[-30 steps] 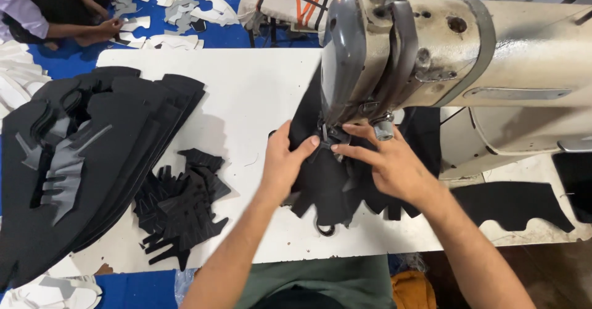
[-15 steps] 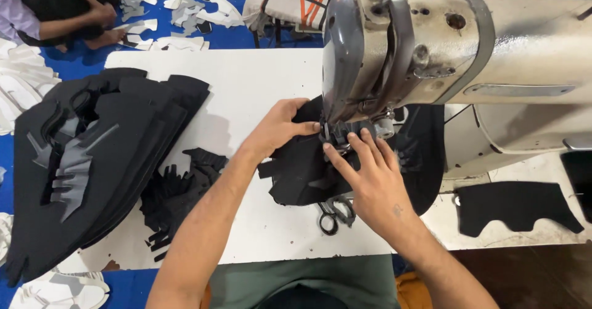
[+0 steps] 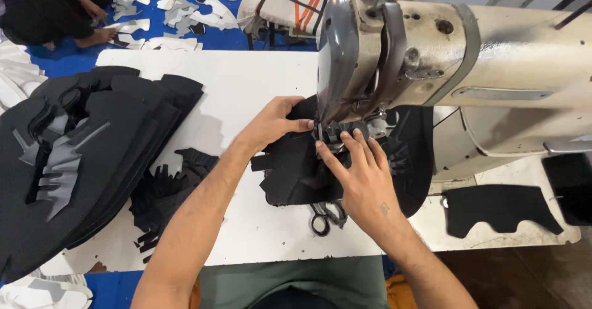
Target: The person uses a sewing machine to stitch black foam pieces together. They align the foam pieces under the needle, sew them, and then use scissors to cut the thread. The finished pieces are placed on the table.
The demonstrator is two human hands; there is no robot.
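**Both hands press black fabric under the sewing machine**

At the centre of the frame a black fabric piece (image 3: 296, 173) lies on the white tabletop (image 3: 246, 87), its upper edge tucked under the head of the sewing machine (image 3: 394, 44). The left hand (image 3: 277, 123) rests on the piece's upper left part, fingers curled and pressing down, fingertips pointing right toward the needle area. The right hand (image 3: 364, 179) lies flat and open on the piece just right of it, fingers spread and reaching up to the presser foot. Neither hand grips anything; both press the fabric to the tabletop.

Black scissors (image 3: 325, 215) lie just below the piece, partly under the right hand. At the left of the frame sits a tall stack of black cut panels (image 3: 92, 155), with a small heap of black offcuts (image 3: 166, 192) beside it. Another black cut piece (image 3: 499, 209) lies at lower right. In the upper left corner another person (image 3: 49, 13) sits on a blue floor among white cut pieces (image 3: 185, 13).
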